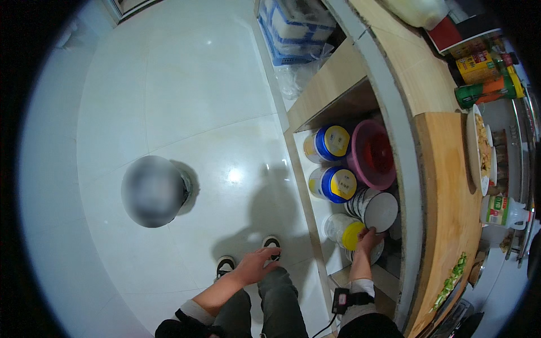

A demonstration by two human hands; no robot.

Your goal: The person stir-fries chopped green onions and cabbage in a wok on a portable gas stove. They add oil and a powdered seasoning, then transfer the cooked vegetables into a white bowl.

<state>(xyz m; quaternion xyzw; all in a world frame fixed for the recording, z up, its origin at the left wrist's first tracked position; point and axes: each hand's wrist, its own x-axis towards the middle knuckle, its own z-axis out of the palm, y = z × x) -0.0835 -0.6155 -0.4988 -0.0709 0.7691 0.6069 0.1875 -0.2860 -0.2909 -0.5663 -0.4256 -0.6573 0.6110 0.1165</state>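
My right hand [370, 241] reaches into the open lower cabinet, its fingers at the near rim of a round white plate [381, 211]. This plate tops a stack of white dishes [356, 202], whose lower part is partly hidden. Beside my fingers stands a clear jar with a yellow lid [353, 235]. More stacked dishes [376, 252] show partly behind my wrist. My left hand [255, 266] hangs over my legs and the floor, fingers apart and holding nothing.
Two blue-and-yellow-lidded jars [337, 141] and a pink basin [359, 169] with something red inside share the cabinet. Above it, the counter edge [393, 110] overhangs. Chopped green vegetables [451, 281] lie on a wooden board [444, 211]. A round, blurred object [152, 192] stands on the tiled floor.
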